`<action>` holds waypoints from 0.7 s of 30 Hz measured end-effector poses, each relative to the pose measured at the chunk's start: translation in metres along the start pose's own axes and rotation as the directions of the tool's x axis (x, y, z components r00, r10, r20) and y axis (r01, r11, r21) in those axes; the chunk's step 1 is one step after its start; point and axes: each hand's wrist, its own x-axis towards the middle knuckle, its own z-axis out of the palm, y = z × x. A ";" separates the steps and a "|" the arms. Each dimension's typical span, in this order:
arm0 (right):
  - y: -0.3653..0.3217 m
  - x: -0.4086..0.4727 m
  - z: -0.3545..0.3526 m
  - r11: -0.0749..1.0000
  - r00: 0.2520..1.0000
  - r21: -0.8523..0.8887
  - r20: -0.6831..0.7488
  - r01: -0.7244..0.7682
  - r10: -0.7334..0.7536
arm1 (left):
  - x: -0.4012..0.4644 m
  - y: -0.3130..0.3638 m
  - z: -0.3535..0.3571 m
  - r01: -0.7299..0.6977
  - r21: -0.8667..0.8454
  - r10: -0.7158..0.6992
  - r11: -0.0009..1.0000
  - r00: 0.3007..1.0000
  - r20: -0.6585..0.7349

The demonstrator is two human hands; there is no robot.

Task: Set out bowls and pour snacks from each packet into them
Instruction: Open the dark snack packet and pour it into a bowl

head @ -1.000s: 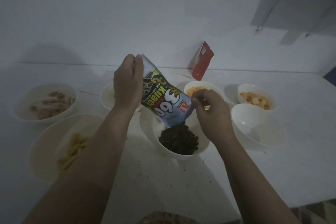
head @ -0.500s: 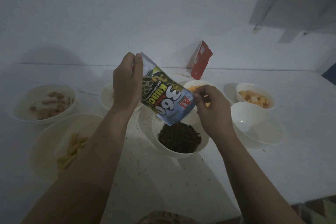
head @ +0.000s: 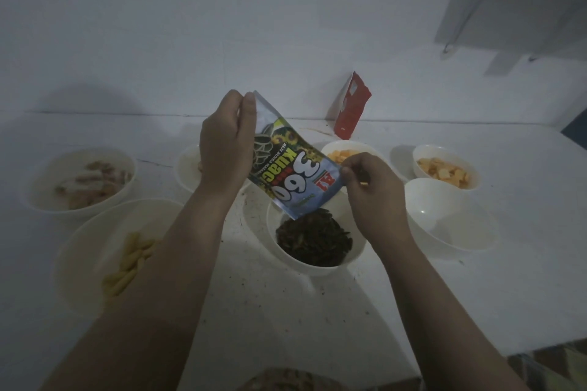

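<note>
An upside-down sunflower-seed packet [head: 290,176] hangs tilted over a white bowl [head: 355,259] holding a heap of dark seeds [head: 314,236]. My left hand [head: 227,147] pinches the packet's raised bottom end. My right hand [head: 373,190] pinches the packet's lower right corner near its mouth. Around them stand white bowls: one with yellow sticks [head: 92,251], one with pale pinkish pieces [head: 44,187], two with orange cubes [head: 440,152] [head: 336,146], an empty one [head: 444,216], and one [head: 184,168] partly hidden behind my left hand.
A red packet [head: 351,106] leans against the wall at the back of the white table [head: 476,295]. A patterned packet [head: 286,381] shows at the bottom edge. A grey cabinet [head: 521,0] hangs at the upper right.
The packet has risen slightly and stays tipped over the bowl. The seed heap in the bowl looks a little wider. Both hands keep their grip.
</note>
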 end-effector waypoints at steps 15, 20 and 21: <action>-0.036 0.013 0.012 0.951 0.954 -0.088 0.082 0.297 -0.290 | -0.007 0.009 0.000 -0.091 0.084 0.082 0.992 0.992 0.100; -0.052 0.028 0.028 0.919 0.926 -0.114 0.040 0.378 -0.376 | -0.013 0.014 0.001 -0.131 0.107 0.118 0.986 0.986 0.122; -0.054 0.029 0.029 0.915 0.922 -0.116 0.025 0.387 -0.387 | -0.012 0.014 0.001 -0.126 0.103 0.114 0.987 0.987 0.113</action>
